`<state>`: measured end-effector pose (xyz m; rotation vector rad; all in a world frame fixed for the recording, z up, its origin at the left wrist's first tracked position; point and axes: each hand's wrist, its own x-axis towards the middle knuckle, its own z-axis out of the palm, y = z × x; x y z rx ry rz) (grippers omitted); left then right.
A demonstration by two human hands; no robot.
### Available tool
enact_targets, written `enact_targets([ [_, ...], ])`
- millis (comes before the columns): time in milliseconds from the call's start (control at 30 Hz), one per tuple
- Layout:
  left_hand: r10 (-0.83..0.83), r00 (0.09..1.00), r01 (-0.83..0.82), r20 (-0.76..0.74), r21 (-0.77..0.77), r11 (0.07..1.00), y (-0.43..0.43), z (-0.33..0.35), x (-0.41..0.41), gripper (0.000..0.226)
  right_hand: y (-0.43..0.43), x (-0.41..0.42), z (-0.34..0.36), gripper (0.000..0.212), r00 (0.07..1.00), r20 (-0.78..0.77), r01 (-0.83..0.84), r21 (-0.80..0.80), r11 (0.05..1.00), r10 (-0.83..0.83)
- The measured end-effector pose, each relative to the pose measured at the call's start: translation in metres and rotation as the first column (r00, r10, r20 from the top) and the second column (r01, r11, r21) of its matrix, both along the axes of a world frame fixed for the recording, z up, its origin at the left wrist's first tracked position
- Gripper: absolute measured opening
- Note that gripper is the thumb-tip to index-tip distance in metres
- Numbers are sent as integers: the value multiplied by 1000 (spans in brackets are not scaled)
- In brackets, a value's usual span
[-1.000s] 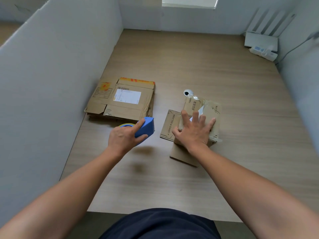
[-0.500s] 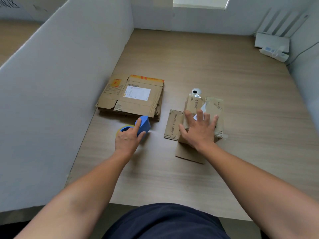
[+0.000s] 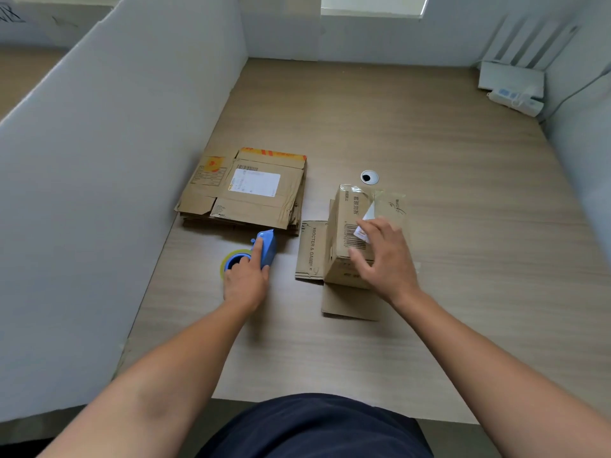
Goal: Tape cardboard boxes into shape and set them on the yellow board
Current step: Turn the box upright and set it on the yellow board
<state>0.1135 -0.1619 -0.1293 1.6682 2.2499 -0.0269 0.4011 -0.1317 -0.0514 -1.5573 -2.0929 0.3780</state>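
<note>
Small brown cardboard box [image 3: 347, 219] stands on wooden desk [image 3: 429, 143], 2 flaps splayed flat. Right hand [image 3: 390, 266]: grip apart, fingers spread over box top. Left hand [image 3: 244, 285]: grip clamped on blue tape dispenser [image 3: 267, 249], which rests on desk. Likely step: top seam taped. Next: turn box, fold flaps. Yellow board unseen.

Office cubicle: white partitions [image 3: 82, 193] wall a wood-grain table [image 3: 363, 110], cable grommet [image 3: 369, 177] and router [image 3: 510, 79] beyond the right hand [image 3: 385, 259].

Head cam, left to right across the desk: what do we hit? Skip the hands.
white partition → tape dispenser → small cardboard box → power strip. The flat cardboard stack overlaps the dispenser, so it is left out.
</note>
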Motion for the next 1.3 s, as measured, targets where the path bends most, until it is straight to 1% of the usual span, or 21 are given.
enact_targets([
  [67, 20, 1000, -20, 10, -12, 1000, -2, 5, 1, 67, 0, 11, -2, 55, 996, -66, 70, 73, 995, -65],
  [100, 43, 999, -43, -10, 1, 999, -3, 9, 3, 66, -1, 15, -2, 55, 989, -107, 112, 79, 991, -103],
  [167, 124, 992, -121, -35, 80, 990, 0, 22, 12, 63, -5, 24, 1, 60, 963, -204, 182, 18, 983, -175],
  [200, 159, 987, -158, 3, 139, 978, 3, 30, 20, 62, -7, 28, 2, 62, 949, -245, 201, -23, 979, -200],
  [233, 165, 983, -178, 80, 203, 963, 6, 40, 31, 60, -10, 31, 1, 64, 938, -274, 205, -56, 977, -212],
  [267, 133, 974, -180, 184, 264, 948, 11, 50, 43, 58, -12, 34, -1, 67, 932, -293, 197, -80, 977, -212],
  [300, 67, 952, -165, 298, 316, 934, 15, 60, 57, 56, -14, 35, -5, 69, 930, -308, 180, -100, 979, -202],
  [367, -101, 883, -89, 458, 376, 922, 19, 78, 84, 58, -17, 35, -12, 74, 923, -338, 147, -137, 980, -185],
  [433, -234, 804, 9, 547, 383, 924, 22, 89, 112, 63, -19, 33, -17, 79, 911, -367, 135, -159, 978, -186],
  [467, -264, 764, 43, 588, 363, 931, 24, 91, 124, 65, -19, 31, -18, 80, 905, -381, 134, -165, 977, -189],
  [533, -261, 710, 71, 654, 303, 950, 27, 89, 142, 69, -19, 27, -18, 81, 893, -403, 143, -171, 975, -202],
  [567, -245, 704, 69, 666, 279, 958, 28, 87, 147, 71, -19, 27, -19, 82, 883, -417, 153, -183, 971, -217],
  [633, -209, 733, 42, 648, 263, 964, 28, 79, 151, 74, -19, 26, -23, 84, 832, -487, 151, -263, 953, -266],
  [700, -174, 768, 25, 616, 242, 970, 27, 74, 150, 76, -18, 24, -27, 80, 732, -595, 89, -402, 911, -334],
  [767, -166, 772, 39, 614, 214, 976, 27, 73, 148, 77, -16, 22, -31, 70, 665, -650, 68, -437, 897, -367],
  [833, -176, 769, 61, 615, 204, 977, 29, 73, 148, 78, -14, 20, -34, 64, 649, -657, 108, -420, 901, -384],
  [900, -183, 774, 67, 606, 208, 976, 30, 73, 148, 78, -13, 17, -36, 62, 645, -651, 133, -419, 898, -400],
  [1033, -191, 781, 63, 595, 229, 971, 29, 69, 146, 78, -12, 19, -44, 68, 724, -585, 220, -306, 926, -366],
  [1100, -191, 790, 67, 582, 228, 971, 30, 69, 147, 77, -10, 21, -49, 70, 729, -591, 222, -271, 937, -344],
  [1233, -174, 797, 56, 578, 217, 975, 30, 74, 149, 76, -13, 26, -52, 71, 692, -628, 184, -323, 928, -356],
  [1300, -153, 792, 40, 591, 199, 979, 29, 77, 149, 75, -15, 25, -49, 72, 650, -659, 141, -385, 912, -379],
])
